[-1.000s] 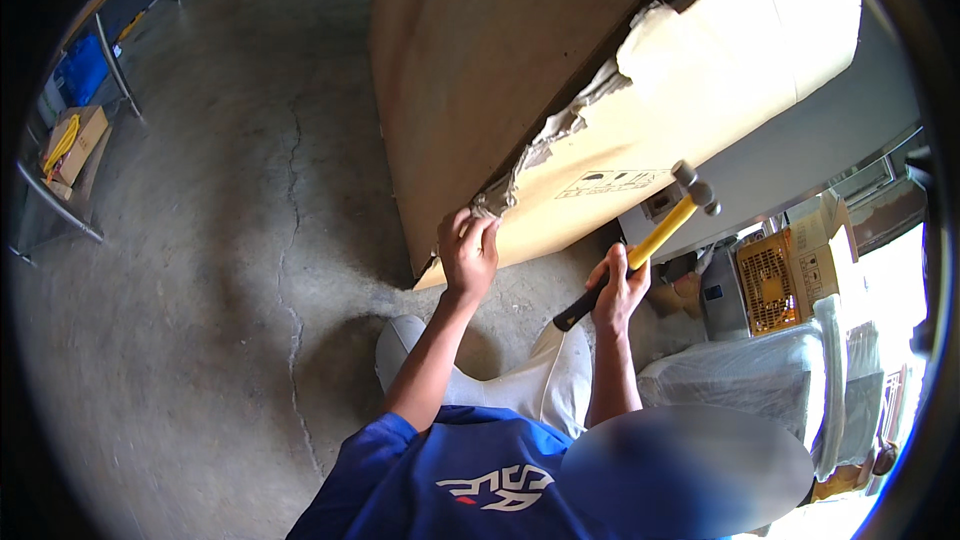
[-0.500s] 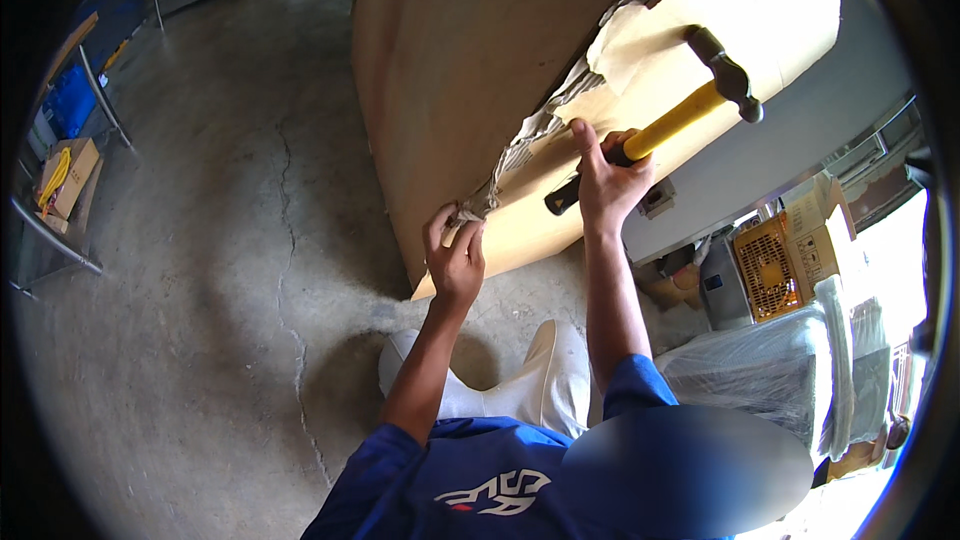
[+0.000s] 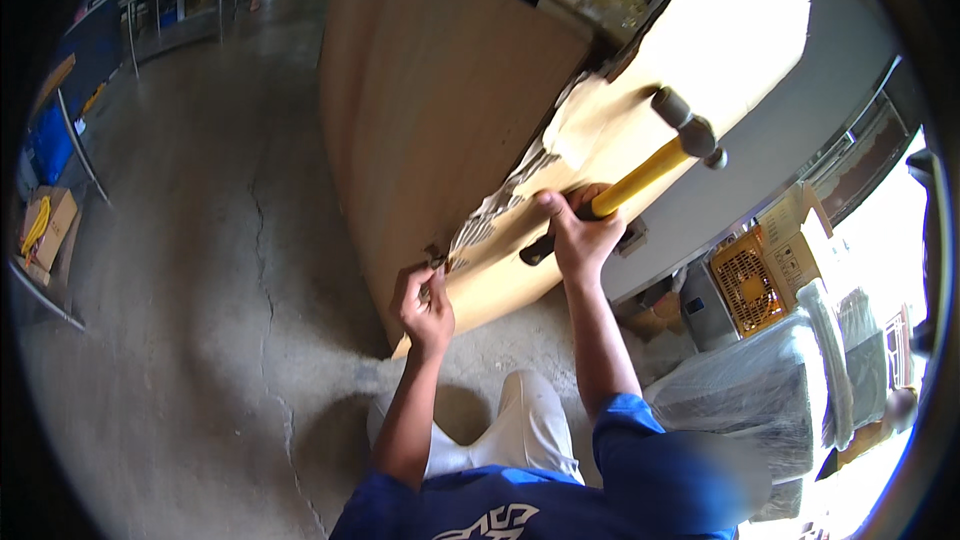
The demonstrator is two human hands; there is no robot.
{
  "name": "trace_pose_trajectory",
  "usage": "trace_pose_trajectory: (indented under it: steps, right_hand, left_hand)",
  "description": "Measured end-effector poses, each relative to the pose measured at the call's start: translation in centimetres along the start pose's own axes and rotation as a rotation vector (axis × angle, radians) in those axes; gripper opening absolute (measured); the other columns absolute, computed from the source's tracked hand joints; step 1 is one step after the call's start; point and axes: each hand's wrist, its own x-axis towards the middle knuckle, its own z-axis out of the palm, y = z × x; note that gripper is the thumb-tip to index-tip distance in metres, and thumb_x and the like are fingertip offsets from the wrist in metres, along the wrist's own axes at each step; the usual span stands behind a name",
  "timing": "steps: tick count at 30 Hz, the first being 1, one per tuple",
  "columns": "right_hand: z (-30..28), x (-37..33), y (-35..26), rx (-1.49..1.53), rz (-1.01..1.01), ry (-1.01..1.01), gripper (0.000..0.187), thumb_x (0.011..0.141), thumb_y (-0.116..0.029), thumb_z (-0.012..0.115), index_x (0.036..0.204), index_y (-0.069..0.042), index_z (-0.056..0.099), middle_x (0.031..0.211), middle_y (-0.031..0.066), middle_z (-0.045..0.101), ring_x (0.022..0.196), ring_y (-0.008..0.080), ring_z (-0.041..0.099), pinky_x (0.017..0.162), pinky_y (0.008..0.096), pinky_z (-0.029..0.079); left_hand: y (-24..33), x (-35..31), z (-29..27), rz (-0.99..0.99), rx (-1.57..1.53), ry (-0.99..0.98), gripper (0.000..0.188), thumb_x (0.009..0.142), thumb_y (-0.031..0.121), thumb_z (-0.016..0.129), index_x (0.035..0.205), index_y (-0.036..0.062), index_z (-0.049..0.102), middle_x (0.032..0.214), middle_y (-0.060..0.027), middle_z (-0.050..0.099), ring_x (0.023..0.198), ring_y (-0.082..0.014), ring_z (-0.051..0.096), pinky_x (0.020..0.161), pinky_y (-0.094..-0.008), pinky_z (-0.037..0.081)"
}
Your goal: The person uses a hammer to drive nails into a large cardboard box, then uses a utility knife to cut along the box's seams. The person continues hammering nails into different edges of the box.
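Observation:
A large cardboard box (image 3: 440, 100) stands in front of me, its near vertical corner ripped into a ragged torn cardboard edge (image 3: 500, 202). At the lower end of the tear, my left hand (image 3: 425, 315) is closed, thumb and fingers pinching the torn cardboard. My right hand (image 3: 587, 245) is wrapped round a ball-peen hammer (image 3: 640, 178) with a yellow handle, black grip and dark metal head. The hammer's head points up and to the right, in front of the box's brightly lit right side. My right thumb lies along the grip.
Grey concrete floor (image 3: 190, 270) with a long crack lies to the left. At the far left are metal-legged tables (image 3: 180, 25) and a small carton (image 3: 55, 225) with yellow cord. On the right stand plastic-wrapped goods (image 3: 740, 380), an orange crate (image 3: 747, 280) and a grey panel (image 3: 800, 120).
My view has shifted, so the box and both hands sit lower and further left. More of the box's top shows. The right hand still holds the hammer; the left stays at the torn edge.

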Motion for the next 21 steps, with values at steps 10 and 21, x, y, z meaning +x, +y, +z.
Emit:
trace_pose_trajectory:
  steps: [10, 21]
  right_hand:
    - [0.0, 0.0, 1.6, 0.024, 0.01, -0.07, 0.05, 0.074, -0.023, 0.094, 0.079, -0.008, 0.046, 0.063, -0.0038, 0.052, 0.053, 0.0053, 0.049, 0.047, 0.0223, 0.042]
    - [-0.3, 0.3, 1.0, 0.138, 0.032, -0.098, 0.048, 0.074, -0.026, 0.094, 0.073, -0.008, 0.049, 0.063, -0.0056, 0.049, 0.058, 0.0064, 0.044, 0.051, 0.0245, 0.038]
  left_hand:
    - [10.8, 7.6, -0.9, 0.368, -0.035, 0.046, 0.016, 0.086, -0.002, 0.075, 0.101, 0.0028, 0.072, 0.097, -0.0094, 0.068, 0.091, -0.0233, 0.064, 0.079, -0.0329, 0.054]
    - [15.8, 14.7, 7.8, 0.711, 0.044, -0.093, 0.021, 0.076, 0.007, 0.084, 0.096, 0.0114, 0.077, 0.102, -0.0091, 0.063, 0.095, -0.0256, 0.062, 0.074, -0.0359, 0.054]
